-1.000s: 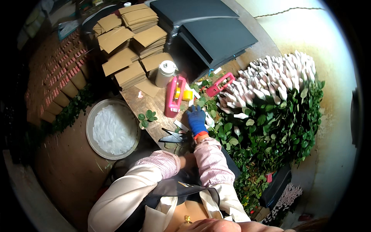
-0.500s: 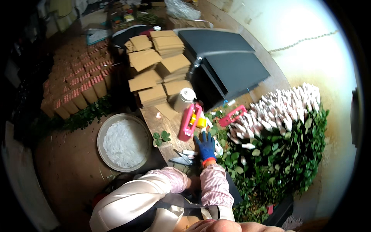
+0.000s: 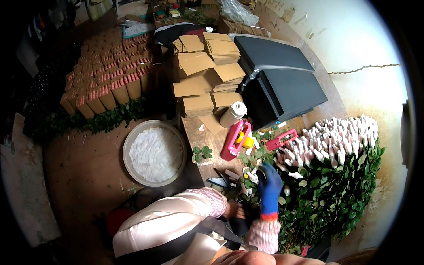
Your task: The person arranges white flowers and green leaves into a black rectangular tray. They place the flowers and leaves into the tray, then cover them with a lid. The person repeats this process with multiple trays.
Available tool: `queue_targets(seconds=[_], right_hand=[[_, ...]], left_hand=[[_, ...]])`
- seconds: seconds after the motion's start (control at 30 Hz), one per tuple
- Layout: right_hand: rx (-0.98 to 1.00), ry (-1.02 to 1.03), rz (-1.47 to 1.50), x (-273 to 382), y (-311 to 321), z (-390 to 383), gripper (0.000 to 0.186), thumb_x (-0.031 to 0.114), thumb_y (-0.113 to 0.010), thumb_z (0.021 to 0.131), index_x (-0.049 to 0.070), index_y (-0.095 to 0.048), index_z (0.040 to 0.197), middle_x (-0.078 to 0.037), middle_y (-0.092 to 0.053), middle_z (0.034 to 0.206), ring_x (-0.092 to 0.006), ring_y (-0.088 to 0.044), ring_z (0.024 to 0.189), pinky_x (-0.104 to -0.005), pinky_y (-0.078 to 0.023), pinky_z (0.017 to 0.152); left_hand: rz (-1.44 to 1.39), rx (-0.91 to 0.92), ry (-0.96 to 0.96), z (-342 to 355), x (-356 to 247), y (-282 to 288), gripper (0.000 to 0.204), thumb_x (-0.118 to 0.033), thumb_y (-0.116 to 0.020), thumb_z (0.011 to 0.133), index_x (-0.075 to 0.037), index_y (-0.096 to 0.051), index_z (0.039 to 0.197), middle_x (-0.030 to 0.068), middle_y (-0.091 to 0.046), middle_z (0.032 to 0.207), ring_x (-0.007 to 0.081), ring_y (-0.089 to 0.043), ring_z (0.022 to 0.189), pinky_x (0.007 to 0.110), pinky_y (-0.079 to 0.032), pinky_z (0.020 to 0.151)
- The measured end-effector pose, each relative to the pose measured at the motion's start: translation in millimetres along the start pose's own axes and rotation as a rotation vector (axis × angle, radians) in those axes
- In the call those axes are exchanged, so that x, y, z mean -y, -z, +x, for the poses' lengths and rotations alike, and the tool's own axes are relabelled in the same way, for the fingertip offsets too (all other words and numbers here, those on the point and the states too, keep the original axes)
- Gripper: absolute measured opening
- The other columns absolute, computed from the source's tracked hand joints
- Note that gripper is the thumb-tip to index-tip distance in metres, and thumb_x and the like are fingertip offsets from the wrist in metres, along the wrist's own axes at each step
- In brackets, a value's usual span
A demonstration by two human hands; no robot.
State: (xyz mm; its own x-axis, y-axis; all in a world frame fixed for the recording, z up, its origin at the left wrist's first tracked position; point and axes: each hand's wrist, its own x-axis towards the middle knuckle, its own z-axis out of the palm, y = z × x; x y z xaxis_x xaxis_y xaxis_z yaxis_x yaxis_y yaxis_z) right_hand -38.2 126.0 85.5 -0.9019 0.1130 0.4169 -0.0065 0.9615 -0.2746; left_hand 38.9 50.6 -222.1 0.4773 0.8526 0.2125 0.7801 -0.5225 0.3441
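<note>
My right hand (image 3: pixel 270 187), in a blue glove with a red cuff, is raised beside loose leaves and white flower sleeves; its bent fingers are blurred. Lower down, my bare left hand (image 3: pixel 235 210) is in shadow, fingers curled, whatever they hold hidden. Scissors (image 3: pixel 217 181) lie on the wooden table (image 3: pixel 198 137) left of the glove. A pink tape dispenser (image 3: pixel 230 142), a yellow tape roll (image 3: pixel 247 143) and another pink holder (image 3: pixel 276 141) sit beyond. Dense leafy stems (image 3: pixel 331 194) topped with white-sleeved buds (image 3: pixel 335 141) fill the right side.
Cardboard stacks (image 3: pixel 196 103), black boards (image 3: pixel 293 92) and a white bottle (image 3: pixel 229 117) occupy the table. A basin of white pieces (image 3: pixel 154 154) stands at left, below rows of brown cartons with pink tops (image 3: pixel 106 95). A cracked wall (image 3: pixel 362 53) borders the right.
My gloved hand has lifted and moved right from where it lay with fingers spread near the scissors; its fingers are now bent. The view has shifted, bringing more background into sight.
</note>
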Motion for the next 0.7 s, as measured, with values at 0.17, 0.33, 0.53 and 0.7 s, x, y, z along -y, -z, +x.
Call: queue_targets(seconds=[0.17, 0.33, 0.53, 0.7], right_hand=[[0.295, -0.829, 0.701, 20.3, 37.7, -165.7, 0.026, 0.017, -0.075, 0.091, 0.0, -0.07, 0.109, -0.002, -0.07, 0.098, -0.008, -0.061, 0.086, -0.0265, -0.05, 0.078], [0.049, -1.243, 1.028, -11.0, -4.8, -278.0, 0.022, 0.016, -0.073, 0.092, 0.003, -0.066, 0.108, -0.002, -0.068, 0.088, -0.0101, -0.061, 0.069, -0.0273, -0.052, 0.062], [0.329, -1.336, 0.835, -62.5, -57.4, -317.6, 0.032, 0.034, -0.075, 0.091, 0.004, -0.068, 0.086, -0.005, -0.067, 0.07, -0.0142, -0.06, 0.056, -0.0288, -0.049, 0.054], [0.422, -1.289, 0.625, -63.2, -69.7, -323.0, 0.045, 0.043, -0.072, 0.091, 0.002, -0.067, 0.074, -0.009, -0.07, 0.068, -0.0163, -0.061, 0.054, -0.0322, -0.05, 0.056]], left_hand=[[-0.112, 0.088, -0.014, -10.6, -1.3, 41.3, 0.066, -0.043, -0.064, 0.079, -0.009, -0.042, 0.13, 0.011, -0.047, 0.135, 0.026, -0.045, 0.125, 0.046, -0.037, 0.103], [0.128, -0.26, -0.124, -9.7, 2.0, 12.6, 0.027, -0.034, -0.06, 0.077, -0.01, -0.064, 0.089, 0.0077, -0.066, 0.096, 0.0279, -0.061, 0.093, 0.048, -0.044, 0.083], [0.177, -0.097, -0.105, -22.8, -0.2, 41.7, 0.03, -0.032, -0.06, 0.079, -0.009, -0.071, 0.095, 0.012, -0.068, 0.111, 0.0318, -0.058, 0.113, 0.054, -0.042, 0.097], [-0.087, -0.619, 0.164, -104.6, 23.7, 127.7, 0.028, -0.019, -0.066, 0.076, -0.006, -0.07, 0.101, 0.0153, -0.065, 0.112, 0.0351, -0.058, 0.11, 0.052, -0.044, 0.097]])
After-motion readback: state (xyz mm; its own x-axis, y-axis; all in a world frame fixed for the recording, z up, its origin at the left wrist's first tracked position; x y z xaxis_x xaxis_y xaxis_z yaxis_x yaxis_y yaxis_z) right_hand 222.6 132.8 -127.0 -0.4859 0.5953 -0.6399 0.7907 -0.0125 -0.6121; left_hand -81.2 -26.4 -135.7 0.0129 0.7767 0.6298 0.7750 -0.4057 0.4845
